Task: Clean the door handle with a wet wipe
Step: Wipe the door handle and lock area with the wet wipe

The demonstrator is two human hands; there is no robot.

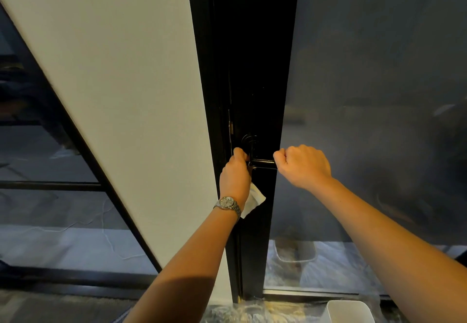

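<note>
A black lever door handle (pixel 262 162) sticks out of the black door frame (pixel 255 75) at mid-height. My left hand (pixel 235 173), with a watch on its wrist, grips a white wet wipe (pixel 254 200) against the handle's inner end near the round rose. A flap of the wipe hangs down below my palm. My right hand (pixel 303 166) is curled in a fist round the handle's outer end.
A white wall panel (pixel 121 95) stands to the left of the frame and dark glass (pixel 379 95) to the right. A white bin (pixel 347 311) sits on the floor at the bottom right. More glass panes with black bars lie at the far left.
</note>
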